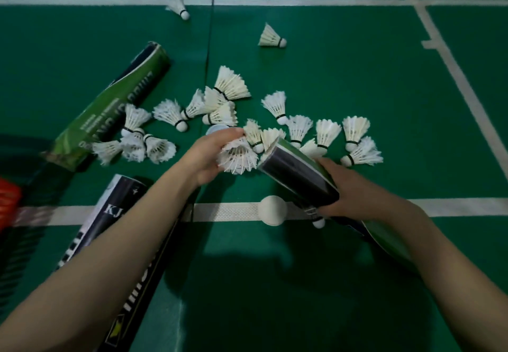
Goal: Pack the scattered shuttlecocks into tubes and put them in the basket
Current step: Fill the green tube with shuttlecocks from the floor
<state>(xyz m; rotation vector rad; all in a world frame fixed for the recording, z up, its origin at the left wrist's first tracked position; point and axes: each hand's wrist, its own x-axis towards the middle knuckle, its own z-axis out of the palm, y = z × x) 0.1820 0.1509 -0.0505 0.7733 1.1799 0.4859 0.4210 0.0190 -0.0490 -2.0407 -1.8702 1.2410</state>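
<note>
My left hand [210, 156] grips a white feathered shuttlecock [238, 157], its skirt facing the open mouth of a dark tube [298, 174]. My right hand [349, 190] holds that tube near its lower end, tilted up to the left. A shuttlecock cork [318, 221] sticks out just below the tube's lower end. Several loose shuttlecocks [228, 87] lie scattered on the green court floor beyond my hands, with two more farther off, a far shuttlecock [270, 36] being one. An orange mesh thing [8, 203], perhaps the basket, shows at the left edge.
A green tube [110, 107] lies on the floor at the left. A black and white tube [115, 214] lies under my left forearm. A white round cap [272, 210] rests on the white court line. Another green tube [384, 239] lies under my right wrist.
</note>
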